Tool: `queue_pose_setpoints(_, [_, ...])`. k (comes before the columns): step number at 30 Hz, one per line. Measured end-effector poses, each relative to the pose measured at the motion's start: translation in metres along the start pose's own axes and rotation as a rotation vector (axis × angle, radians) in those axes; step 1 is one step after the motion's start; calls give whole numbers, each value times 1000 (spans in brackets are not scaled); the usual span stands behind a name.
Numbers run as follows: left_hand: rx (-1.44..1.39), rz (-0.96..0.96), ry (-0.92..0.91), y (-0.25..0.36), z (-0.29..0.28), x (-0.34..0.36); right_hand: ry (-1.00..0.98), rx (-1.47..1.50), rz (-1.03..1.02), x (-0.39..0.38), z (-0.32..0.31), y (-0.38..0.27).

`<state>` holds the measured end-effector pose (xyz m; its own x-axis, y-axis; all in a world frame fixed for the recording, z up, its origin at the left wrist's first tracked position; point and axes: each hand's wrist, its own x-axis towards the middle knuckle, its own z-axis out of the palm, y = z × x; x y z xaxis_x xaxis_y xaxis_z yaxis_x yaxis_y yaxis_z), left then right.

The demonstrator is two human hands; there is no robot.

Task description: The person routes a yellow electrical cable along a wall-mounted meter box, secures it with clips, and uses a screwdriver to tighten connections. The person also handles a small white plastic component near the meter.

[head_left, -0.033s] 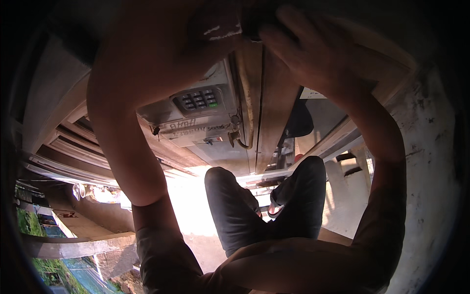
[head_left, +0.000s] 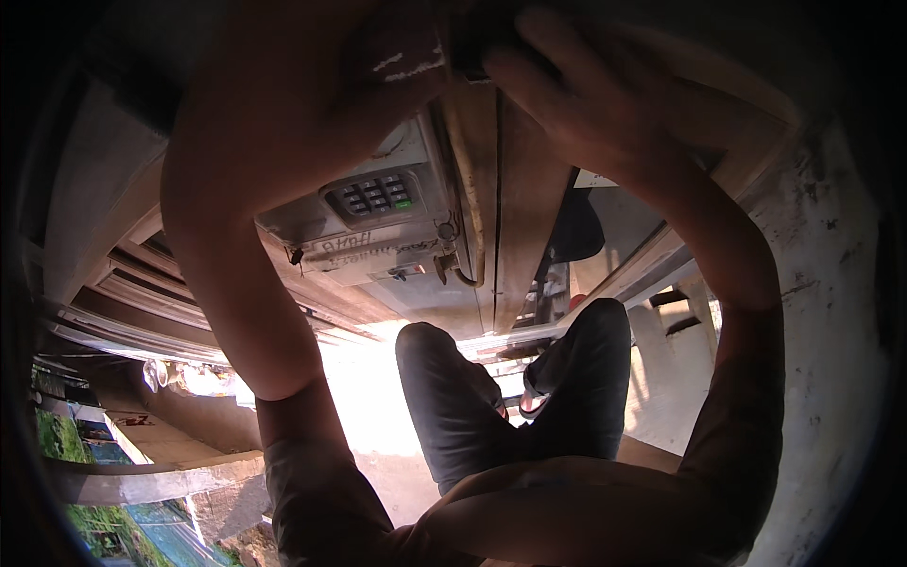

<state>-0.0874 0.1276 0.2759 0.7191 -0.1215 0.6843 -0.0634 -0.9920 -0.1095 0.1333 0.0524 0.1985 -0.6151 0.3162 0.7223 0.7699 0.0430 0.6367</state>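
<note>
Both my arms are raised toward the upper edge of the view. My left hand point(head_left: 402, 99) is in deep shadow beside a dark reddish-brown thing point(head_left: 402, 47) with white scuff marks; its fingers are mostly hidden. My right hand point(head_left: 581, 99) has its fingers stretched out and apart, their tips close to a dark, unlit thing point(head_left: 472, 38) whose kind I cannot make out. Between my forearms, below the hands, is a metal box with a keypad point(head_left: 376, 196) and handwriting on it. A bent brass-coloured rod point(head_left: 472, 189) runs down its right side.
A brown wooden post point(head_left: 524, 208) stands right of the rod. Below it are my bent knees point(head_left: 510, 387) in dark trousers. A stained pale wall point(head_left: 822, 331) rises on the right. Slatted boards point(head_left: 161, 293) are at left, with greenery point(head_left: 61, 435) beyond.
The keypad box, rod and both hands sit slightly farther left in the picture. The fingers look much the same.
</note>
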Motion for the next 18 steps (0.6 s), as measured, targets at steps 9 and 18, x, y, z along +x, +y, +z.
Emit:
queue_pose_setpoints(9, [92,20,-19,-14,-3,-4,332,-39,-164,-4,24,32])
queue_pose_setpoints(18, [54,47,-7,-2,-2,4,336,25,-118,-7,8,43])
